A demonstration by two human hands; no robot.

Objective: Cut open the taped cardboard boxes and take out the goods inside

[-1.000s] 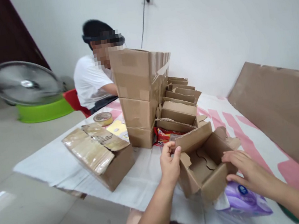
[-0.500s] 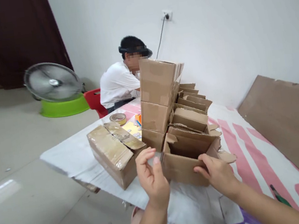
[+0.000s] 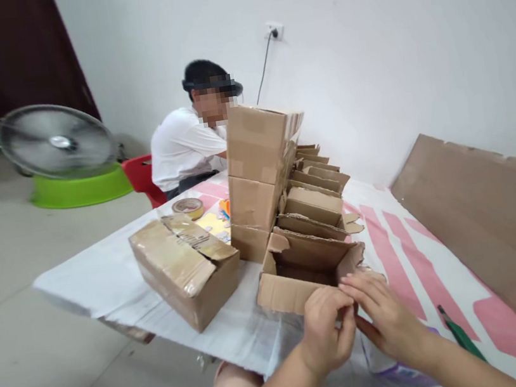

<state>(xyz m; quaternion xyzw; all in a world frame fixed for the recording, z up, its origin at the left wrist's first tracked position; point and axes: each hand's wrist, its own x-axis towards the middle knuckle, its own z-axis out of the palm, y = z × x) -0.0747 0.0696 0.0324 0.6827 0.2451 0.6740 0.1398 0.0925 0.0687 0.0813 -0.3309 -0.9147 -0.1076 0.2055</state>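
An open cardboard box [image 3: 284, 292] sits in front of me at the near end of a row of open boxes, its inside facing up. At its near right corner, my left hand [image 3: 328, 331] is closed with the fingers bent and pinched at the edge. My right hand [image 3: 388, 316] is beside it, the fingers over the same corner and the thumb underneath. Both hands almost touch, and they hide that corner. To the left lies a taped cardboard box [image 3: 186, 267] with a torn top.
Stacked closed boxes [image 3: 258, 196] stand behind, beside more open boxes [image 3: 312, 205]. A tape roll [image 3: 188, 208] lies on the cloth-covered table [image 3: 87, 275]. A green-handled tool [image 3: 463, 334] lies right. A person [image 3: 183, 140] sits across; a fan [image 3: 59, 142] and large cardboard sheet [image 3: 482, 219] flank the table.
My left hand has moved right and down from the open air to the box's near right corner. My right hand stays at the box. The whole view has shifted, with things sitting further left.
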